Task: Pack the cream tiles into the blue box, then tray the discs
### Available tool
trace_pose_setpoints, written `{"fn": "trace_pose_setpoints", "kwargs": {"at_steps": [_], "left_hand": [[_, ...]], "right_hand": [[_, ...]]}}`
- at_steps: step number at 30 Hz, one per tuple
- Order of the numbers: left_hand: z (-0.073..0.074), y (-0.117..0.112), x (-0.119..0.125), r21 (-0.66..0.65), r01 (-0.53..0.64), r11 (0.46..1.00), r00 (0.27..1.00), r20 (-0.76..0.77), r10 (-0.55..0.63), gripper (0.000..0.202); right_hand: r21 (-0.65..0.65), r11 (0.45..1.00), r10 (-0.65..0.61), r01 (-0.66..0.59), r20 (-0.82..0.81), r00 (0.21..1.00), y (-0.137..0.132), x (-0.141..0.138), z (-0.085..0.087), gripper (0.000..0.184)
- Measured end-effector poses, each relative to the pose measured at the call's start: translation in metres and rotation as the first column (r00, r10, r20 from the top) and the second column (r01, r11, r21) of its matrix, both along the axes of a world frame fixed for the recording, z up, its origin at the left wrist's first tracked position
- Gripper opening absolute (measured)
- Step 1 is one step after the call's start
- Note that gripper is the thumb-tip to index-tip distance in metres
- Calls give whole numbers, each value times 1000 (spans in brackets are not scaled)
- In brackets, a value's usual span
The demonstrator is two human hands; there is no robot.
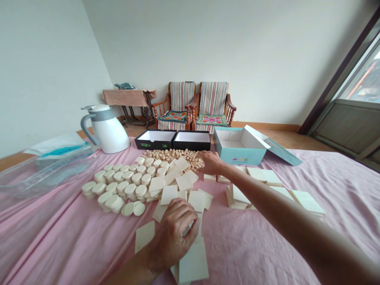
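Observation:
My left hand (178,229) is low in the middle of the view, its fingers curled over a loose spread of pale square wooden tiles (194,263). What lies under those fingers, if anything, is hidden. Farther off, my right hand (211,162) reaches to the right edge of a heap of small round wooden beads (166,154), with fingers and thumb apart. Beneath and beside it are square tiles stacked in low piles (209,178). Left of the loose tiles stand several rows of stacked round wooden discs (127,176).
Behind the beads stand two black boxes (156,144) with white insides and a light-blue box (240,154), its lid (285,152) leaning beside it. A white jug (108,130) and a clear plastic tray (38,170) are at left. Pink cloth (252,245) covers the surface.

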State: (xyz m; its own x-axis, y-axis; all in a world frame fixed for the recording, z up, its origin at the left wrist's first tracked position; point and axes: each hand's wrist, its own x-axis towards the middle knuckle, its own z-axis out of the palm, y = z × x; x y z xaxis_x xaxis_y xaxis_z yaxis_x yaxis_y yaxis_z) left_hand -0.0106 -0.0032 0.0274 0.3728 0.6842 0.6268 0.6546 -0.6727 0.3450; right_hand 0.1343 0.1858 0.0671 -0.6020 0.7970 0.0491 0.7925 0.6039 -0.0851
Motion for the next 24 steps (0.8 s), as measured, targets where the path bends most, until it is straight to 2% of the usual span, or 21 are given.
{"fn": "trace_pose_setpoints", "kwargs": {"at_steps": [3,6,9,12,16,19,24], "left_hand": [[2,-1,0,5,-4,1000,1000,-1,4,15],[3,-1,1,-7,-8,1000,1000,-1,8,16],[3,-1,1,-21,-8,1000,1000,3,8,18],[2,-1,1,-20,-6,1000,1000,2,6,18],[1,0,0,-2,-14,1000,1000,-7,14,16],[1,1,0,11,-14,1000,1000,-9,15,17],[3,2,2,22,-12,1000,1000,-1,12,16]], "right_hand": [[67,989,134,-132,-21,991,6,-23,3,48],[105,961,251,-255,44,967,10,-47,0,57],[105,949,284,-296,116,952,12,-64,-6,54],[119,956,252,-268,136,958,11,-67,-8,45],[150,975,150,-164,103,983,8,-41,2,45],[103,993,55,-58,26,998,6,-9,9,50],[-18,999,-27,27,-4,1000,0,33,1,53]]}}
